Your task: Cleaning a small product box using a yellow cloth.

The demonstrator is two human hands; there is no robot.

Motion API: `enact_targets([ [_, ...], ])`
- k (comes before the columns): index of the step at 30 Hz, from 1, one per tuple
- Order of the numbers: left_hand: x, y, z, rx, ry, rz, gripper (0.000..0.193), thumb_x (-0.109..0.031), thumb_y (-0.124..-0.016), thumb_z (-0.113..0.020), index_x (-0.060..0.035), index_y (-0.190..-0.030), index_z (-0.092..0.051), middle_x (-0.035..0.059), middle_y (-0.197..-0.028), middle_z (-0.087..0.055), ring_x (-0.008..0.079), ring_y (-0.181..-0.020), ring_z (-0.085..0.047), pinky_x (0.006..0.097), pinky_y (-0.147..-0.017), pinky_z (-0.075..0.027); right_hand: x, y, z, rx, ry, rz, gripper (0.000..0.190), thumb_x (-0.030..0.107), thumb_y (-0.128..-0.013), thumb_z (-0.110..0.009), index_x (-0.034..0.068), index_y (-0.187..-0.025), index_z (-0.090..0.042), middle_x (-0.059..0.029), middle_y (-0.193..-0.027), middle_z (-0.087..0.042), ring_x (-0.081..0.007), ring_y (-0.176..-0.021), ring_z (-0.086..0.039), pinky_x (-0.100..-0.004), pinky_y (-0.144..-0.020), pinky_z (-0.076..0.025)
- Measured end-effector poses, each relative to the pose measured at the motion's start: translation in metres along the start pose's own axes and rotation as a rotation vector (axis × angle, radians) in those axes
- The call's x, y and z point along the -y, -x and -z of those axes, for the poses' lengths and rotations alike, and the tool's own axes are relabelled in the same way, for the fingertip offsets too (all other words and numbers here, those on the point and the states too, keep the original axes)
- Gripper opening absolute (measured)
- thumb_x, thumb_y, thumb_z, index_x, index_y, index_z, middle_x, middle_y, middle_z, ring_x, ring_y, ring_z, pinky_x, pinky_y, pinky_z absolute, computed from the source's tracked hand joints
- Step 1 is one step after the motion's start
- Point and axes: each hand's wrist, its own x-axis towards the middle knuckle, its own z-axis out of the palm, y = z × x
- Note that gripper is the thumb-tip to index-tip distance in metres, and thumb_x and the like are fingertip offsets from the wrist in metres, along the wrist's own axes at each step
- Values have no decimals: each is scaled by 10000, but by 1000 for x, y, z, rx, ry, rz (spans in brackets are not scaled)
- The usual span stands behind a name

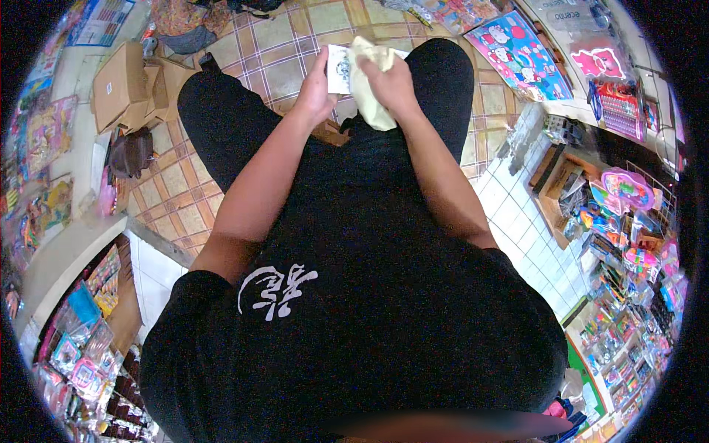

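Note:
My left hand [317,88] grips a small white flat object [339,71], perhaps a box or booklet, with a dark printed picture on its face. A pale yellow cloth [365,94] is bunched in my right hand [392,82]. The cloth lies against the right side of the white object and covers part of it, and its lower end hangs down towards my lap. Both hands are held in front of me, between my bent black-trousered knees.
Plaid-patterned flooring [266,50] spreads ahead. An opened cardboard box [119,88] stands at left, near a dark brown bag [132,152]. On the right are a Hello Kitty sheet [520,55], a wooden tray [559,188] and packaged toys [626,188]. More packaged goods [83,354] fill the lower left.

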Motion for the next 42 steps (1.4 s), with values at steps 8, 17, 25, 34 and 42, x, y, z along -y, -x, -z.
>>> enact_targets([
  [8,-13,4,-5,-123,143,-3,562,-506,-1027,-298,-63,-1248,-565,114,-1186,-650,288,-1110,-606,464,-1020,-447,24,18,5,26,95,-43,421,346,-821,-757,7,-1060,-688,-129,-909,-728,-209,-796,-701,-363,-759,-552],
  [17,-13,-6,12,-118,485,108,561,-468,-1039,-231,-50,-1298,-503,172,-1276,-577,362,-1223,-505,579,-1057,-358,4,5,3,50,-281,5,295,201,-871,-729,14,-1090,-664,-72,-921,-718,-141,-785,-677,-301,-686,-540],
  [25,-8,0,7,-182,373,88,690,-568,-1019,-205,-24,-1433,-300,239,-1462,-354,401,-1307,-421,561,-1130,-330,42,37,-13,15,455,680,396,244,-799,-770,28,-1116,-672,-183,-984,-707,-338,-874,-700,-378,-786,-545],
  [34,-8,-7,5,-273,421,70,714,-599,-1006,-241,-16,-1410,-325,228,-1398,-421,371,-1281,-441,517,-1142,-317,32,32,-22,18,555,433,374,252,-814,-730,56,-1125,-665,-204,-950,-696,-373,-896,-677,-426,-795,-539],
  [42,-18,0,-1,-293,457,132,646,-615,-958,-354,-52,-1216,-539,171,-1188,-595,347,-1137,-546,521,-1093,-351,27,33,-17,105,391,656,335,248,-832,-707,57,-1103,-656,-225,-999,-693,-390,-897,-683,-458,-806,-541],
])
